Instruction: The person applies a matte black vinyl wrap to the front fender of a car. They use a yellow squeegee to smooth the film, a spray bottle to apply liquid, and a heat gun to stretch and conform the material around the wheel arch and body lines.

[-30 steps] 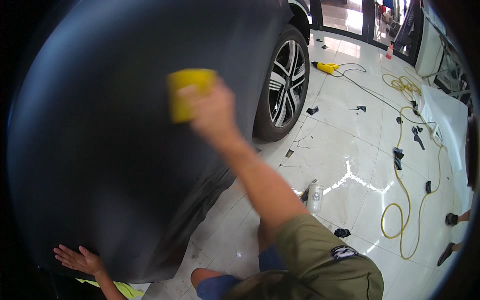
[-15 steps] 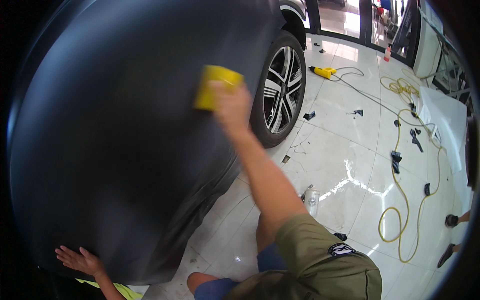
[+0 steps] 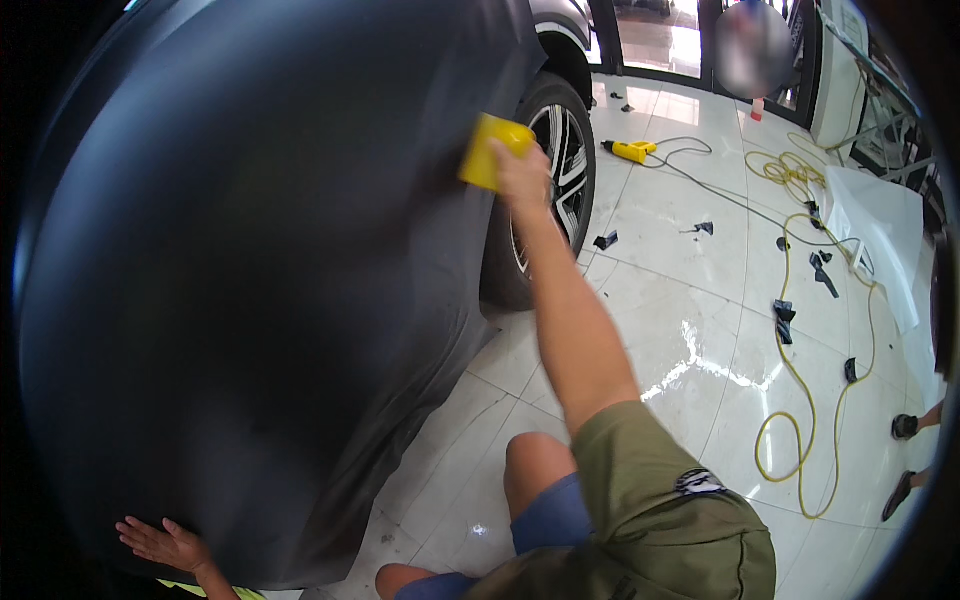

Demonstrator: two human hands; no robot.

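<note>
My right hand [image 3: 524, 178] grips a yellow squeegee card [image 3: 482, 158] and holds it against the matte black film [image 3: 260, 250] near the panel's right edge. The film covers a broad curved car body panel. Toward the lower left, my left hand [image 3: 165, 545] lies on the film with its fingers stretched out and holds nothing. Along the lower right the film hangs loose in folds. A wheel with a black tyre [image 3: 508, 270] stands just beyond my right hand, partly hidden by my forearm.
On the tiled floor to the right lie a yellow heat gun [image 3: 630, 151] with its cable, a yellow hose [image 3: 806, 440], and several black film scraps [image 3: 785, 322]. A white sheet [image 3: 880, 230] spreads at the far right. Another person's feet [image 3: 904, 427] show at the right edge.
My right hand has moved the squeegee card to the right across the film, closer to the wheel. My left hand stays on the panel. The view has shifted slightly.
</note>
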